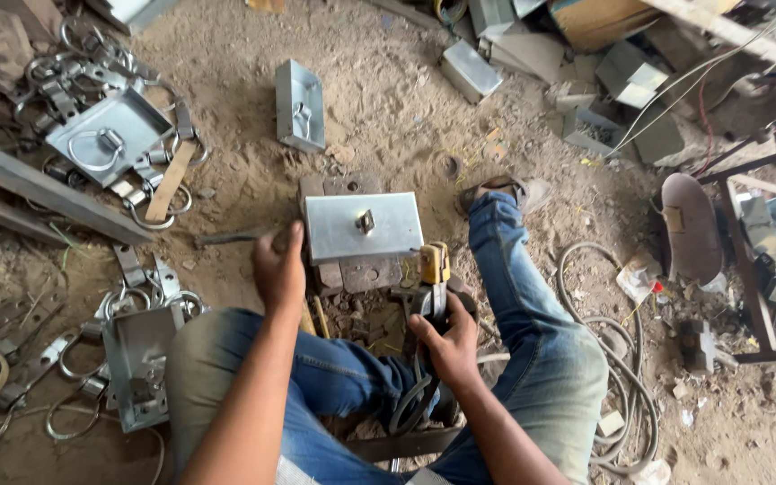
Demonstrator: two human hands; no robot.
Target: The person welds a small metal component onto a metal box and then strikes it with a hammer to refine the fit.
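A bare dirt floor, sandy and littered with small debris, lies in even daylight. Steel bars lie along the left edge. Grey cable coils at the right, near a dark metal frame and stacked metal boxes.

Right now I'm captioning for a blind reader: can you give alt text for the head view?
A person sitting on a dirt floor steadies a shiny metal box with the left hand, while the right hand grips a yellow-tipped welding holder. Metal trays and ring fittings lie scattered at left; a cable coils at right.
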